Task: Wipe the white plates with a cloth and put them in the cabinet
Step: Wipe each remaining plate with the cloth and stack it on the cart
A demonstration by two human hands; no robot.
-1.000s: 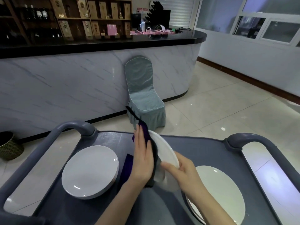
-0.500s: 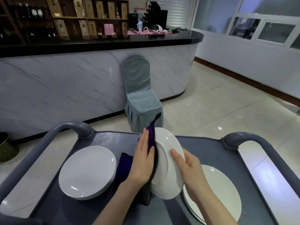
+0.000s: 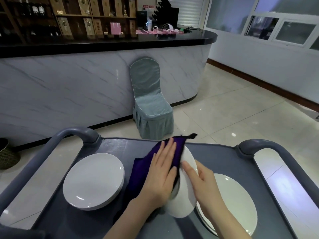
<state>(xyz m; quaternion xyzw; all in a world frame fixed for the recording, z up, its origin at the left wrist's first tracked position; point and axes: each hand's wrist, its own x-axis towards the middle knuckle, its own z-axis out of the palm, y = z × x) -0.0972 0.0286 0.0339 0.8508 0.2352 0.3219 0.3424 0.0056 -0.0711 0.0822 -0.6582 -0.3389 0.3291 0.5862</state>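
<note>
A white plate [image 3: 185, 200] is held up on its edge above the grey cart [image 3: 120, 147]. My right hand [image 3: 202, 180] holds it from the right, fingers laid over its face and rim. My left hand [image 3: 162, 173] presses a purple cloth [image 3: 138, 173] flat against the plate's left side with straight fingers. The cloth drapes down onto the cart. A stack of white plates [image 3: 93, 180] sits on the cart's left. Another white plate [image 3: 233, 200] lies at the right, partly under my right arm. No cabinet is in view.
The cart has raised grey handles at the left [image 3: 76, 133] and right [image 3: 259, 144]. Beyond it a chair with a grey-green cover [image 3: 151, 104] stands against a marble-fronted bar counter [image 3: 69, 87]. A woven basket [image 3: 6, 154] sits on the tiled floor at far left.
My left hand has slid with the cloth up across the plate. The plate has turned more edge-on and dropped slightly. More of the cloth now spreads out to the left.
</note>
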